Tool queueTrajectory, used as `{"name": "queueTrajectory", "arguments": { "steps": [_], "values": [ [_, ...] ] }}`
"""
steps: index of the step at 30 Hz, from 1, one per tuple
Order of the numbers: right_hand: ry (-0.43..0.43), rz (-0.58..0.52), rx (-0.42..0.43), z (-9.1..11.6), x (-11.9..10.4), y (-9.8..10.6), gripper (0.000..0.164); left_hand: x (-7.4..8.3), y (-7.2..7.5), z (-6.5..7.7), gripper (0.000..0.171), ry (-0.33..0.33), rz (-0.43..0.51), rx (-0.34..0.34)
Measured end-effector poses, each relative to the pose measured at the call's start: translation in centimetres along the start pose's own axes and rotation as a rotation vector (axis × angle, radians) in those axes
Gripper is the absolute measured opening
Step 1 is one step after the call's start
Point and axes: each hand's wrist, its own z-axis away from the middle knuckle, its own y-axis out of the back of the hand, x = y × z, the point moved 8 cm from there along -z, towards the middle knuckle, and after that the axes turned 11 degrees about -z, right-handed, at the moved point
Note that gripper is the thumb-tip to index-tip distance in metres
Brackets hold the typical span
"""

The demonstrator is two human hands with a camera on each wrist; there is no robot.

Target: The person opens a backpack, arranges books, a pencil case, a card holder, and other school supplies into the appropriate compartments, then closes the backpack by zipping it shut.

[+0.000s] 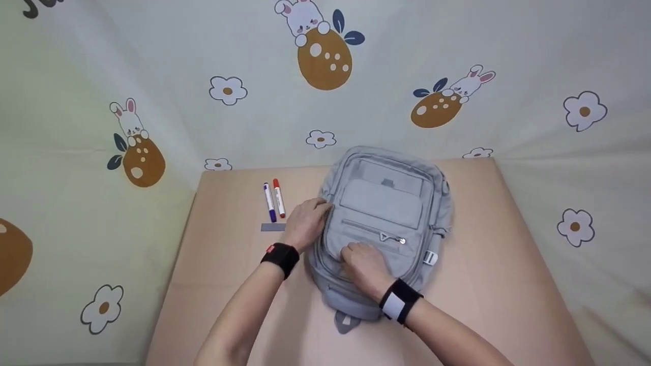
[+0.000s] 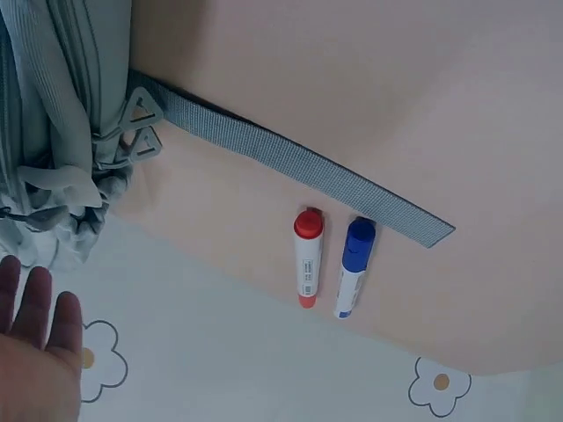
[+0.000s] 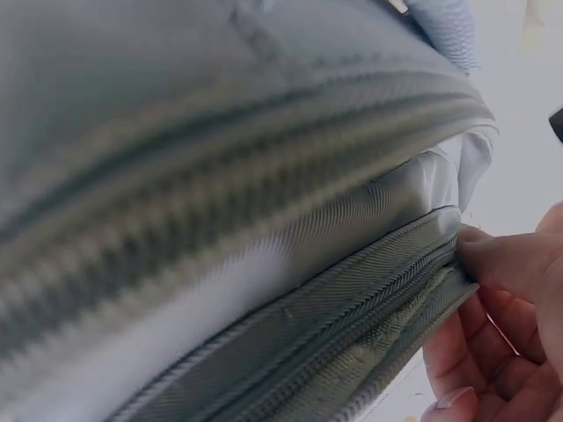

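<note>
A light grey backpack [image 1: 384,206] lies on its back on the table. At its left side my left hand [image 1: 303,223] pinches the zip edge [image 3: 378,299]; the right wrist view shows the thumb above and curled fingers below. My right hand [image 1: 366,269] is bent over the lower front, its curled fingers gripping the front panel, their tips hidden. A zipped opening [image 3: 202,202] gapes in the right wrist view, with pale lining inside. Part of my left palm and several fingers [image 2: 40,308] show in the left wrist view.
A red marker [image 1: 279,198] and a blue marker [image 1: 269,202] lie left of the backpack. Beside them a flat grey strap [image 2: 299,167] runs out from the bag. A patterned cloth [image 1: 254,127] hangs behind the table [image 1: 224,284].
</note>
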Motion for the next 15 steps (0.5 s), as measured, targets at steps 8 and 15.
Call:
{"name": "queueTrajectory", "arguments": {
  "steps": [8,15],
  "values": [
    [-0.075,-0.139,0.026,0.4,0.9,1.6,0.004,3.9,0.9,5.4,0.043,-0.336,0.059,-0.031],
    [-0.085,-0.168,0.044,0.6,1.1,3.1,0.011,4.6,1.9,5.7,0.032,-0.324,-0.045,0.055]
  ]
}}
